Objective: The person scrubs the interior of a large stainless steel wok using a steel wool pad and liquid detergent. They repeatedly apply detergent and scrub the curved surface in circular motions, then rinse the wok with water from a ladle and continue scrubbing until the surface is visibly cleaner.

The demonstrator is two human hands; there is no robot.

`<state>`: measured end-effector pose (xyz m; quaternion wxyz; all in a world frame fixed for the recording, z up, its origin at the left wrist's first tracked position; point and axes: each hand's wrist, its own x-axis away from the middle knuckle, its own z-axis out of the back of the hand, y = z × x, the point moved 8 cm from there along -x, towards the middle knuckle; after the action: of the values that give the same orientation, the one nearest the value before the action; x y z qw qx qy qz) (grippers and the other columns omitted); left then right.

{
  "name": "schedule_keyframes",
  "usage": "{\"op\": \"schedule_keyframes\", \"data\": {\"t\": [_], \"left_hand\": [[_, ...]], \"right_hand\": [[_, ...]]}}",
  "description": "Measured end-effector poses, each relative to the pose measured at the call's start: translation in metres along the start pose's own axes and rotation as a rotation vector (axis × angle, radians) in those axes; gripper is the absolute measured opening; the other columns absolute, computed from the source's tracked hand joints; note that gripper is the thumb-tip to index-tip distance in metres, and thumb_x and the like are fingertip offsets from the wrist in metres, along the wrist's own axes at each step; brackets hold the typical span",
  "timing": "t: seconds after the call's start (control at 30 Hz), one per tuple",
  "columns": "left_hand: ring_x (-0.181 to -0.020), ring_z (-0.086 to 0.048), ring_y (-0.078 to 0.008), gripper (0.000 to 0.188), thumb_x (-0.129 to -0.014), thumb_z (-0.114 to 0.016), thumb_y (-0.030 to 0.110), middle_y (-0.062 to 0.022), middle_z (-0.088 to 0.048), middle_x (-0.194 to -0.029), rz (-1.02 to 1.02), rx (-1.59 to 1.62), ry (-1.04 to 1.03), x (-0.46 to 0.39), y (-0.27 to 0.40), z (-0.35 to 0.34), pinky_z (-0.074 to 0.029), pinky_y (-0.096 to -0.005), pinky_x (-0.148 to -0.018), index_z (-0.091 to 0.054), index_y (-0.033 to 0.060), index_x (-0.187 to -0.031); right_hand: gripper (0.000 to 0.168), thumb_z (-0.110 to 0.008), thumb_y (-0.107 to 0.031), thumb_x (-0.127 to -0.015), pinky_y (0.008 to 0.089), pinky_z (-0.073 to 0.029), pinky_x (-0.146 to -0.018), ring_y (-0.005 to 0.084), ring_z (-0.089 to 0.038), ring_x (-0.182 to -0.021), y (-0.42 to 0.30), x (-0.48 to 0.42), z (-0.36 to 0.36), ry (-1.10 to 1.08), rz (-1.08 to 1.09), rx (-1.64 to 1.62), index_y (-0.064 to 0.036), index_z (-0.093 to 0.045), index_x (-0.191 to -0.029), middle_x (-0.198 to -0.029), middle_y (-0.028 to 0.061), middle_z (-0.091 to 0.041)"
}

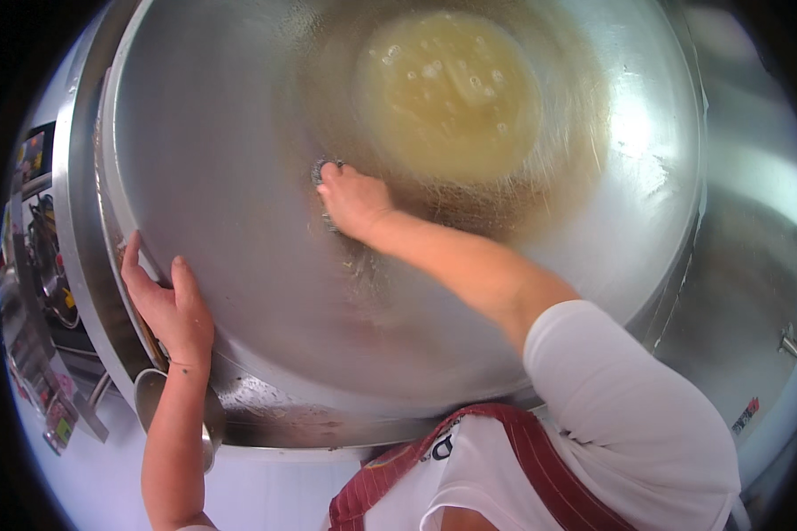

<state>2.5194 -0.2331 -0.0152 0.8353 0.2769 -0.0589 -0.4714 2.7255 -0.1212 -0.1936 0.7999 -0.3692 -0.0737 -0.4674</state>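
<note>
A very large, shallow metal wok point(252, 299) fills most of the view. Cloudy yellowish liquid point(458, 99) with bubbles pools in its bottom. My right hand point(355, 199) presses a metal scouring pad point(319, 171) to the wok's sloping wall, left of and nearer me than the pool; the fingers hide most of the pad. Brown residue marks the wall around the pool. At the left rim, my left hand point(173, 299) rests with thumb and fingers apart, holding nothing.
A metal ladle or bowl point(149, 395) sits beneath my left forearm. Steel counter point(737, 265) borders the wok on the right, with a metal handle or tap point(796, 344) at its far edge. Shelves with utensils point(56, 279) stand beyond the left edge.
</note>
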Motion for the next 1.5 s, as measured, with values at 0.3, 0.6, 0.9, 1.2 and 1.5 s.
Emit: {"op": "schedule_keyframes", "data": {"t": [0.3,0.6,0.9,1.2,1.5], "left_hand": [[-0.119,-0.042,-0.0313,0.049,-0.082,-0.054,0.008,-0.0193,-0.045,-0.126,0.044,0.055,0.005,0.002,-0.006,0.009,-0.029,-0.0363,-0.104,-0.04,-0.0048,-0.127],[-0.119,-0.043,-0.0315,0.049,-0.082,-0.054,0.008,-0.0198,-0.046,-0.125,0.04,0.0,0.018,0.001,-0.011,0.01,-0.029,-0.0372,-0.103,-0.04,-0.0051,-0.127],[-0.12,-0.042,-0.0278,0.049,-0.083,-0.054,0.006,-0.018,-0.044,-0.127,0.028,0.071,-0.007,-0.001,0.002,0.0,-0.03,-0.0338,-0.103,-0.04,-0.0046,-0.128],[-0.122,-0.04,-0.0269,0.05,-0.084,-0.053,0.006,-0.0174,-0.043,-0.129,0.05,0.03,0.009,0.001,-0.009,0.006,-0.028,-0.033,-0.104,-0.038,-0.0043,-0.13],[-0.124,-0.04,-0.0268,0.05,-0.084,-0.052,0.006,-0.0169,-0.042,-0.13,0.08,0.053,-0.019,0.002,-0.02,0.003,-0.027,-0.033,-0.105,-0.037,-0.004,-0.131]], "right_hand": [[0.017,-0.047,-0.018,-0.09,0.0455,-0.05,-0.069,0.0331,-0.061,-0.086,0.227,0.109,0.038,-0.065,-0.307,0.403,-0.003,-0.054,-0.094,-0.092,0.0164,-0.06],[0.02,-0.044,-0.022,-0.091,0.0449,-0.051,-0.068,0.0306,-0.063,-0.081,0.137,0.08,0.011,-0.058,-0.097,0.368,-0.007,-0.054,-0.096,-0.089,0.0151,-0.06],[0.021,-0.044,-0.025,-0.091,0.0484,-0.048,-0.073,0.0365,-0.059,-0.09,0.02,0.037,-0.014,-0.024,-0.064,0.015,-0.005,-0.052,-0.092,-0.094,0.0176,-0.06],[0.017,-0.045,-0.017,-0.09,0.041,-0.053,-0.064,0.0305,-0.065,-0.079,0.234,0.072,0.07,-0.03,-0.444,0.581,-0.005,-0.053,-0.1,-0.091,0.0154,-0.062],[0.017,-0.045,-0.017,-0.089,0.0431,-0.052,-0.068,0.0305,-0.063,-0.085,0.085,0.055,0.014,-0.193,-0.103,0.239,-0.005,-0.056,-0.094,-0.089,0.0162,-0.062]]}}
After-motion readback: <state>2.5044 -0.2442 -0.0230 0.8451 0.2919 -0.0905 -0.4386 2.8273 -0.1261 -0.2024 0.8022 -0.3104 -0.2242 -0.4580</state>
